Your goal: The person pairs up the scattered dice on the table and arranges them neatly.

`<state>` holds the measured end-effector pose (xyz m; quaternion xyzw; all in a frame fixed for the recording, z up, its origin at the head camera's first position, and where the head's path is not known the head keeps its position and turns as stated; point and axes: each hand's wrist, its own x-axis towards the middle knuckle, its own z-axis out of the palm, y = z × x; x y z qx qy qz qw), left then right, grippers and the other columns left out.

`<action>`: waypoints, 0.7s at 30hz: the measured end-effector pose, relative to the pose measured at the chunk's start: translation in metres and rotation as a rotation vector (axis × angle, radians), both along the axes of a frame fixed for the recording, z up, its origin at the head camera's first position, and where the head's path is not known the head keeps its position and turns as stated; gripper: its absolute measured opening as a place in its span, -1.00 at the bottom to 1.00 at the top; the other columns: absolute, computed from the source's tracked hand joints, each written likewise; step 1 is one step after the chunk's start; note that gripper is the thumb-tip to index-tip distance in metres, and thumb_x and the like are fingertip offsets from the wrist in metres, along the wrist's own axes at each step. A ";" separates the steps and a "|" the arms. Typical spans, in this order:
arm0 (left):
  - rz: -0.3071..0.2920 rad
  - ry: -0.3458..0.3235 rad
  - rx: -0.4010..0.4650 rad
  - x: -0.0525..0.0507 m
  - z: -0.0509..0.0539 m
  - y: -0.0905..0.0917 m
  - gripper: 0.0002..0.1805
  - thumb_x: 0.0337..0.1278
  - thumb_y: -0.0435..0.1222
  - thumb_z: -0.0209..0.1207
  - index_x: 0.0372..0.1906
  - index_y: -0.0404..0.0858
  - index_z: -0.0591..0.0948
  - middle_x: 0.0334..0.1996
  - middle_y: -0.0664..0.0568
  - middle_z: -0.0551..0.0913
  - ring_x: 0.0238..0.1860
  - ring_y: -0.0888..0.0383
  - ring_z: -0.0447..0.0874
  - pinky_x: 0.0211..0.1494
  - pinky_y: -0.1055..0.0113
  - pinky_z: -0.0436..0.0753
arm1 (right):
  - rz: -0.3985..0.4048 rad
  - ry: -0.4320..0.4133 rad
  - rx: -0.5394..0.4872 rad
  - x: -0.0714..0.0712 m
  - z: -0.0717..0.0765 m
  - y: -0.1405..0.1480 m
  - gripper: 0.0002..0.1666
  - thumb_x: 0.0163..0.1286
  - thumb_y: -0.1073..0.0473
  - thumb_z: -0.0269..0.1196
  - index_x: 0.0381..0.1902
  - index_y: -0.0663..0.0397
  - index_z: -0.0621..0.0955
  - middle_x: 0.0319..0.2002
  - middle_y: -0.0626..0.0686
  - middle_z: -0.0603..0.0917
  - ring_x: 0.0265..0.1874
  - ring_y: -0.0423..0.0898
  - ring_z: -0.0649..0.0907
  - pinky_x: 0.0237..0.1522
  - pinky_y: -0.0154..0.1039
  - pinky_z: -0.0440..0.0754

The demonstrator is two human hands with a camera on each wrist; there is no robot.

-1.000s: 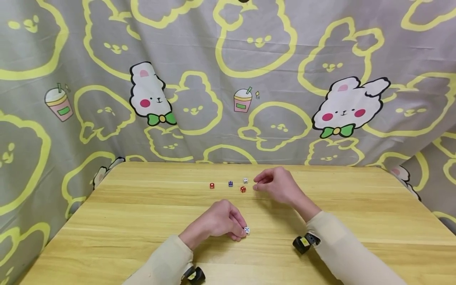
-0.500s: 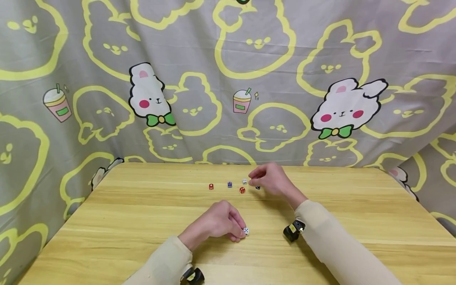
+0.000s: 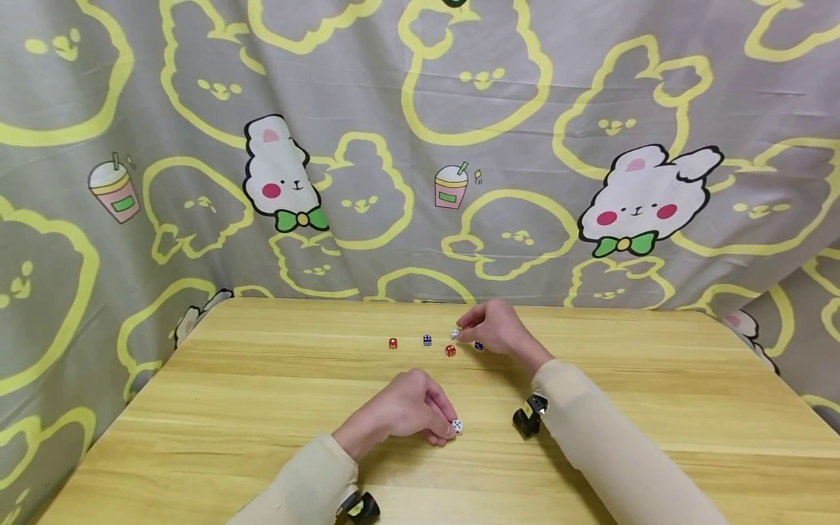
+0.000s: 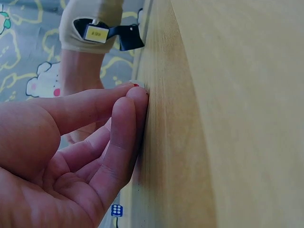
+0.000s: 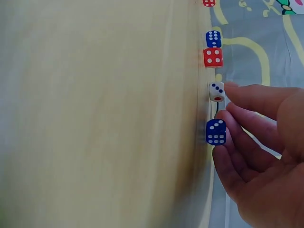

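Note:
My left hand [image 3: 410, 408] pinches a white die [image 3: 457, 426] low over the wooden table [image 3: 262, 408]. In the left wrist view, fingertips hide most of that die. Farther back, my right hand [image 3: 502, 328] reaches to a second white die [image 3: 454, 334], its thumb tip right beside it. The right wrist view shows this white die [image 5: 217, 91] at the thumb, with the other fingers loosely bent and no clear grip round it. A blue die [image 5: 216, 132] lies in front of those fingers. Close by sits a red die [image 3: 450, 351].
Left of these dice are another blue die [image 3: 427, 340] and a red die [image 3: 393, 343]. A grey curtain [image 3: 367, 175] with yellow animal outlines hangs behind the table's far edge. Each wrist carries a small black camera [image 3: 527, 419].
My right hand has moved left to the white die at the back, bringing the blue die near it into sight. My left hand keeps its pinch in place.

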<state>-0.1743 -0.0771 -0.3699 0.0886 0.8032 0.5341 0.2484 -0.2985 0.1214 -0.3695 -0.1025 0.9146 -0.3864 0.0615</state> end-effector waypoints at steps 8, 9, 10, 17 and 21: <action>-0.001 -0.004 0.005 0.000 0.001 0.001 -0.89 0.04 -0.59 0.47 -0.36 -0.41 0.75 -0.49 -0.16 0.82 -0.54 0.13 0.80 -0.35 0.27 0.81 | -0.012 -0.015 0.021 -0.005 -0.003 -0.001 -0.78 0.27 0.18 0.57 -0.14 0.06 0.83 -0.18 0.03 0.83 -0.20 -0.09 0.67 -0.21 -0.32 0.58; -0.001 -0.002 0.005 0.000 0.001 0.001 -0.89 0.04 -0.59 0.47 -0.37 -0.41 0.75 -0.49 -0.16 0.82 -0.54 0.13 0.80 -0.35 0.27 0.81 | -0.012 -0.021 0.020 -0.006 -0.003 -0.002 -0.79 0.26 0.18 0.57 -0.14 0.05 0.83 -0.17 0.03 0.83 -0.19 -0.08 0.67 -0.20 -0.31 0.58; -0.001 -0.002 0.005 0.001 0.001 0.001 -0.89 0.04 -0.59 0.47 -0.37 -0.41 0.75 -0.49 -0.16 0.82 -0.54 0.13 0.80 -0.35 0.27 0.81 | -0.016 -0.025 0.021 -0.006 -0.002 -0.002 -0.80 0.26 0.18 0.57 -0.16 0.04 0.84 -0.17 0.02 0.83 -0.18 -0.08 0.67 -0.18 -0.31 0.58; 0.000 -0.004 0.005 0.001 0.002 0.001 -0.89 0.04 -0.59 0.47 -0.37 -0.41 0.75 -0.49 -0.16 0.82 -0.53 0.12 0.81 -0.35 0.26 0.82 | -0.014 -0.048 0.030 -0.006 -0.001 -0.004 -0.82 0.25 0.17 0.58 -0.19 0.02 0.85 -0.16 0.02 0.84 -0.14 -0.06 0.66 -0.13 -0.27 0.58; -0.001 -0.004 -0.004 0.000 0.001 0.001 -0.89 0.04 -0.58 0.47 -0.37 -0.41 0.75 -0.49 -0.16 0.82 -0.52 0.11 0.81 -0.34 0.25 0.82 | -0.019 -0.039 0.045 -0.006 -0.002 -0.005 -0.84 0.25 0.17 0.58 -0.21 0.01 0.85 -0.16 0.01 0.85 -0.13 -0.06 0.67 -0.12 -0.27 0.58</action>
